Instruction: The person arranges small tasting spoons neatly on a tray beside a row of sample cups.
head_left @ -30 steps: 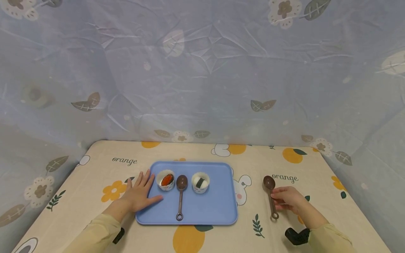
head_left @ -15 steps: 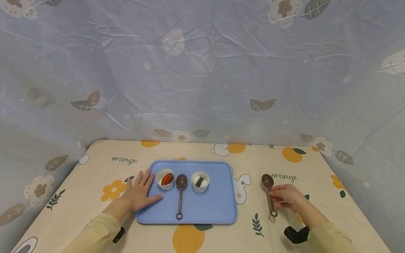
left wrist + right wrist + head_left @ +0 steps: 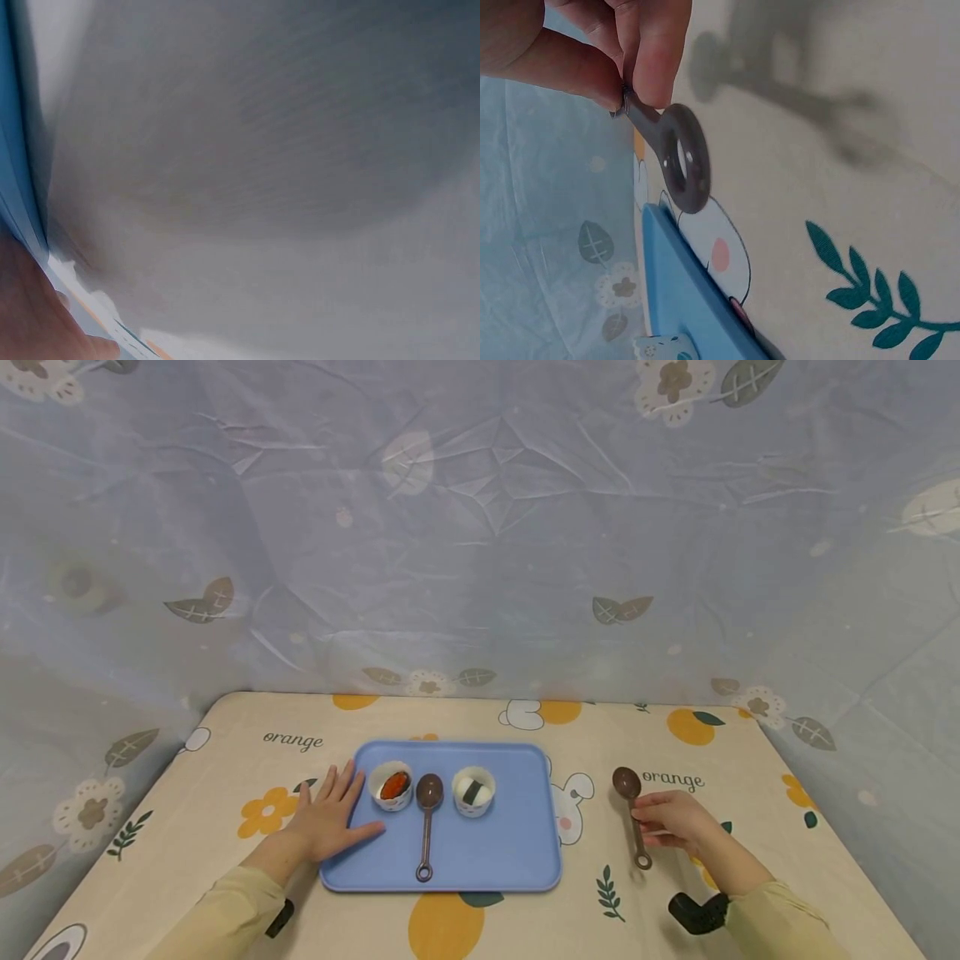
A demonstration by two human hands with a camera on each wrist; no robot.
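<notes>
My right hand pinches the handle of a brown spoon to the right of the tray, its bowl pointing away from me. In the right wrist view the spoon's ring end sticks out past thumb and fingers, with a shadow on the cloth apart from it. With fingers spread, my left hand lies over the left edge of a blue tray. On the tray are a second brown spoon, a patterned cup with an orange-topped sushi piece, and another cup holding a white piece with a dark band.
A cream cloth printed with oranges, leaves and rabbits covers the table. Behind it hangs a grey-blue patterned curtain, which continues along both sides. A black wrist mount sits by the right sleeve.
My right hand has shifted slightly left and away from me with the spoon, which tilts a little more to the left. The left hand and the tray stay as they were.
</notes>
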